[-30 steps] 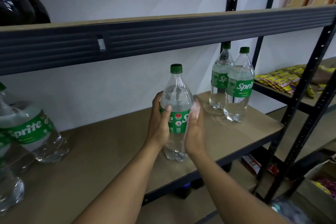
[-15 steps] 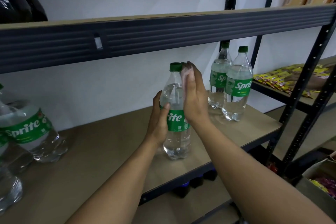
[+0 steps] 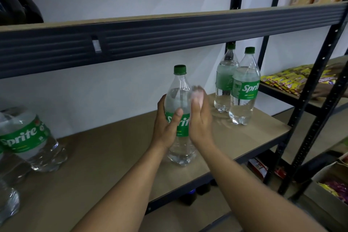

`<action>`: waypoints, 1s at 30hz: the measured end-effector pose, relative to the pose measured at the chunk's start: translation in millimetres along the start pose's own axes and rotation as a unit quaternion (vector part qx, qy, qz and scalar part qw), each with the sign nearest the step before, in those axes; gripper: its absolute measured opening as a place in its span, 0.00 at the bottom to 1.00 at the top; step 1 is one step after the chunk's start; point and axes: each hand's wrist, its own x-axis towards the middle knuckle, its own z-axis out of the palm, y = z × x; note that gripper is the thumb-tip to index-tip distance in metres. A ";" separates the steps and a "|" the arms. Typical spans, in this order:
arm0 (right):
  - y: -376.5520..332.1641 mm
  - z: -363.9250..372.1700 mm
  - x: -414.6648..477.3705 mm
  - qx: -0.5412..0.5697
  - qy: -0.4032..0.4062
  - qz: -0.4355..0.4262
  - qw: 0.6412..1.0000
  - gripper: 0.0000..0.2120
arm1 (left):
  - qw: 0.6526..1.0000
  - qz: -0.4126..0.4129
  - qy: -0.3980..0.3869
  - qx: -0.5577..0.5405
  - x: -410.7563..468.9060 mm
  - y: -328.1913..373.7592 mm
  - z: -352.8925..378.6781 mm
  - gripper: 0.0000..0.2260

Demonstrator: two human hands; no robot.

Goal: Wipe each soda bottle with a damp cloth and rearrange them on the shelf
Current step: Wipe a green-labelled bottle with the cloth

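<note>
A clear Sprite bottle [image 3: 179, 88] with a green cap and label stands upright on the brown shelf board [image 3: 105, 152], near its front edge. My left hand [image 3: 165, 128] grips it around the label from the left, thumb across the front. My right hand [image 3: 201, 122] holds a small pale cloth [image 3: 197, 94] against the bottle's right side, just above the label; the cloth is blurred. Two more Sprite bottles [image 3: 244, 88] stand together at the shelf's right end. Several Sprite bottles [image 3: 28, 137] crowd the left edge.
A dark shelf beam [image 3: 169, 37] runs overhead, close above the bottle caps. Black uprights [image 3: 308, 118] frame the right side. Yellow snack packets [image 3: 290, 81] lie on the neighbouring shelf. A cardboard box [image 3: 331, 188] sits on the floor at the lower right.
My right hand with the cloth rose from the label to the cap, then came back down to the bottle's shoulder. My left hand kept its grip on the bottle.
</note>
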 end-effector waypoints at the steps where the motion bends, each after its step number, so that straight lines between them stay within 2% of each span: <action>1: -16.1 0.4 16.5 -0.014 -0.003 -0.023 1.000 0.23 | 1.000 -0.004 0.002 0.000 0.0 -1.2 0.4 0.39; 4: -44.8 2.6 47.2 -0.028 -0.012 -0.079 0.996 0.28 | 1.000 -0.017 0.009 -0.001 0.1 -5.2 2.1 0.38; 6: -39.2 2.8 44.7 -0.027 -0.012 -0.091 0.995 0.30 | 1.000 -0.016 0.014 0.001 -0.2 -4.6 3.5 0.36; 9: -0.4 2.3 8.3 -0.019 0.006 -0.042 0.999 0.33 | 1.000 0.001 0.020 0.016 -1.2 0.4 6.0 0.34; 13: 52.4 -0.9 -53.1 0.027 0.002 0.019 0.999 0.32 | 0.999 0.008 0.027 0.022 0.4 5.4 9.1 0.39; 17: 61.7 -5.1 -73.0 0.038 -0.005 0.075 0.996 0.29 | 0.999 0.000 0.012 0.042 4.7 3.5 15.6 0.32; 20: 39.3 -12.0 -52.8 0.072 0.005 0.106 0.992 0.26 | 0.997 0.010 -0.021 0.076 8.8 2.5 24.7 0.26; 23: 3.7 -29.5 -9.3 0.110 0.042 0.089 0.989 0.20 | 0.992 0.036 -0.059 0.107 12.7 1.6 35.8 0.30; 25: -23.3 -47.7 24.0 0.084 0.073 0.055 0.992 0.19 | 0.987 0.041 -0.085 0.128 13.7 4.5 43.5 0.31; 28: -53.0 -77.0 64.7 0.021 0.062 0.025 0.998 0.22 | 0.981 0.044 -0.122 0.146 15.6 4.2 54.9 0.25; 30: -61.3 -93.6 78.5 0.022 0.032 0.022 0.999 0.15 | 0.979 0.040 -0.135 0.150 18.0 -0.8 58.8 0.32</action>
